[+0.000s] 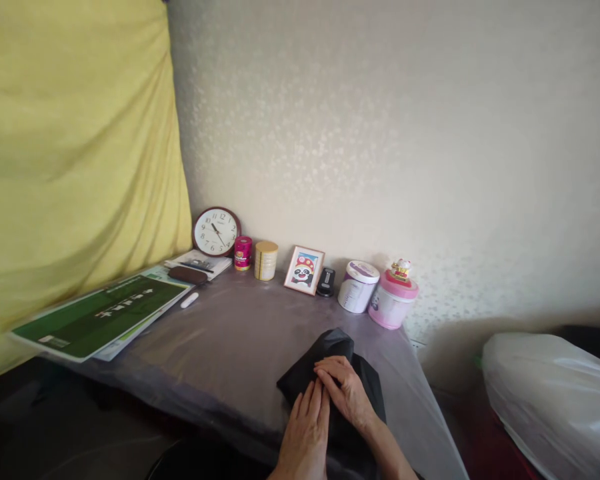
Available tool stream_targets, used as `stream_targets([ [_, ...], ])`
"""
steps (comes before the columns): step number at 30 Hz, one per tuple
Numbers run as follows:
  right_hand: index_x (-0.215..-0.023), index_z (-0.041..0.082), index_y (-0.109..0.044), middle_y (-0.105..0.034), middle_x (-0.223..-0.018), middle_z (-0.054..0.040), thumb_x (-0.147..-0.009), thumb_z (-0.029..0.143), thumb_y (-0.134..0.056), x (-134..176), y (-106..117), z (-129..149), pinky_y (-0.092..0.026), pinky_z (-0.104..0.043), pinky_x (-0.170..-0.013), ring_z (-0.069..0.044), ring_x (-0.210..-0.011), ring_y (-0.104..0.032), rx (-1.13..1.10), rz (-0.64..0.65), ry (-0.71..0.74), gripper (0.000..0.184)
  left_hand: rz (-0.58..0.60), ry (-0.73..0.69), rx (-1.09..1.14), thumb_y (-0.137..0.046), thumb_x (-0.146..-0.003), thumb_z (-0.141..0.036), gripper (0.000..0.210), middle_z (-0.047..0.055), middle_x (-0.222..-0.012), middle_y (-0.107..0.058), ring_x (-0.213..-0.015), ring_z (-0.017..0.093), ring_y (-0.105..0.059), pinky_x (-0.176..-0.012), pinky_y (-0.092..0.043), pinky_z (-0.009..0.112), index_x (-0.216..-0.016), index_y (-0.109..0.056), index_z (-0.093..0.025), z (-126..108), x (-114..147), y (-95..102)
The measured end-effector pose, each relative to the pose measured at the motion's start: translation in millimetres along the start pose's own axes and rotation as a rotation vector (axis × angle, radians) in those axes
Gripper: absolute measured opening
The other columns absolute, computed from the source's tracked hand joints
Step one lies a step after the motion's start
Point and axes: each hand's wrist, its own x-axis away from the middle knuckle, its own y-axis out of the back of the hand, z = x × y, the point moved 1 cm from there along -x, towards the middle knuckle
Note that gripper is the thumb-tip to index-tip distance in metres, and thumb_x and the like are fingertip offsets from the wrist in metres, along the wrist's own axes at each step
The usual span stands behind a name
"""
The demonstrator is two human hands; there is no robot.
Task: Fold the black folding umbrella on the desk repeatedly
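Observation:
A dark, folded piece of black cloth-like material (300, 373) lies on the table near its front right, its exact kind unclear. Flat on its near part rests my left hand (306, 423), open, with the fingers stretched out and close together. My right hand (349, 395) lies across the middle of the black material, its fingers slightly bent and pointing left. The right thumb meets the left fingertips. I see nothing gripped in either hand, though the palms are hidden.
Along the wall stand a round clock (217, 231), a pink can (243, 253), a yellow-lidded jar (267, 261), a panda picture frame (304, 270), a black stapler-like object (326, 282) and two tubs (359, 288). Green boards (105, 313) lie left; a plastic-covered bundle (555, 393) sits right.

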Motion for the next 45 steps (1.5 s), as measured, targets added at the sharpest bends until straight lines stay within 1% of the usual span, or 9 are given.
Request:
stream_targets([
  [5, -0.1, 0.023, -0.068, -0.066, -0.111, -0.0066, -0.09, 0.031, -0.043, -8.7, -0.3, -35.8, -0.032, -0.047, -0.103, -0.023, -0.116, -0.05, 0.167, -0.068, 0.05, 0.028, 0.044, 0.046, -0.028, -0.047, -0.059, -0.011, 0.095, 0.007, -0.151, -0.001, -0.138, 0.029, -0.011, -0.111, -0.02, 0.044, -0.142, -0.001, -0.012, -1.4, 0.8, 1.1],
  [13, -0.103, 0.02, -0.066, -0.064, -0.115, -0.0085, -0.09, 0.033, -0.035, -48.0, -0.2, -91.4, -0.036, -0.045, -0.1, -0.023, -0.117, -0.05, 0.212, -0.133, -0.069, 0.037, 0.165, 0.106, -0.015, -0.047, -0.05, -0.006, 0.099, 0.01, -0.15, -0.001, -0.138, 0.029, -0.011, -0.112, -0.022, 0.044, -0.141, -0.008, -0.009, -16.1, 0.4, 28.4],
  [20, -0.107, 0.018, -0.063, -0.064, -0.112, -0.0109, -0.091, 0.037, -0.036, -24.7, 18.0, -51.4, -0.038, -0.042, -0.098, -0.022, -0.111, -0.053, 0.159, -0.332, -0.11, 0.036, 0.221, 0.171, -0.06, -0.043, -0.052, 0.001, 0.097, 0.013, -0.15, -0.001, -0.138, 0.027, -0.011, -0.111, -0.023, 0.042, -0.141, -0.008, -0.009, -26.1, 4.4, 43.3],
  [25, -0.101, 0.025, -0.066, -0.067, -0.106, -0.0047, -0.092, 0.029, -0.038, 3.5, -3.7, -15.7, -0.029, -0.043, -0.105, -0.019, -0.118, -0.049, 0.121, -0.013, 0.08, 0.03, 0.188, 0.159, -0.077, -0.039, -0.059, 0.0, 0.086, 0.015, -0.149, -0.011, -0.137, 0.026, -0.015, -0.111, -0.023, 0.043, -0.141, -0.013, -0.008, -22.9, 5.3, 41.6],
  [28, -0.104, 0.025, -0.066, -0.065, -0.112, -0.0047, -0.092, 0.026, -0.036, -6.8, -9.5, -32.2, -0.024, -0.048, -0.106, -0.02, -0.122, -0.046, 0.199, -0.041, 0.04, 0.031, 0.177, 0.148, -0.082, -0.038, -0.058, -0.001, 0.087, 0.013, -0.15, -0.012, -0.137, 0.025, -0.016, -0.111, -0.024, 0.042, -0.141, -0.013, -0.01, -22.4, 5.5, 40.9],
  [33, -0.107, 0.017, -0.063, -0.062, -0.117, -0.0119, -0.09, 0.027, -0.035, -30.5, 7.4, -71.6, -0.035, -0.044, -0.1, -0.023, -0.116, -0.051, 0.297, -0.279, -0.177, 0.035, 0.194, 0.165, -0.134, -0.04, -0.055, 0.001, 0.092, 0.013, -0.15, -0.008, -0.137, 0.023, -0.015, -0.11, -0.024, 0.038, -0.141, -0.01, -0.008, -24.3, 7.3, 41.2],
  [36, -0.11, 0.015, -0.06, -0.063, -0.113, -0.013, -0.09, 0.027, -0.031, -16.4, 9.9, -74.7, -0.037, -0.042, -0.098, -0.022, -0.109, -0.055, 0.28, -0.399, -0.254, 0.037, 0.171, 0.173, -0.165, -0.04, -0.056, 0.001, 0.091, 0.013, -0.15, -0.009, -0.137, 0.022, -0.015, -0.11, -0.024, 0.036, -0.141, -0.01, -0.008, -25.6, 7.9, 42.1],
  [40, -0.116, 0.014, -0.057, -0.058, -0.121, -0.0132, -0.086, 0.022, -0.038, 26.1, -0.7, -72.3, -0.039, -0.039, -0.097, -0.023, -0.113, -0.053, 0.317, -0.319, -0.203, 0.036, 0.183, 0.182, -0.225, -0.041, -0.06, 0.001, 0.086, 0.015, -0.149, -0.014, -0.137, 0.023, -0.017, -0.111, -0.022, 0.033, -0.14, -0.01, -0.003, -29.0, 6.6, 45.2],
  [45, -0.103, 0.017, -0.064, -0.058, -0.12, -0.0157, -0.078, 0.014, -0.042, 66.1, 13.4, -87.8, -0.039, -0.045, -0.095, -0.03, -0.108, -0.056, 0.484, -0.337, -0.432, 0.034, 0.156, 0.209, -0.285, -0.043, -0.066, 0.0, 0.08, 0.02, -0.145, -0.026, -0.133, 0.025, -0.027, -0.107, -0.028, 0.032, -0.139, -0.01, 0.002, -31.2, 3.1, 47.0],
])
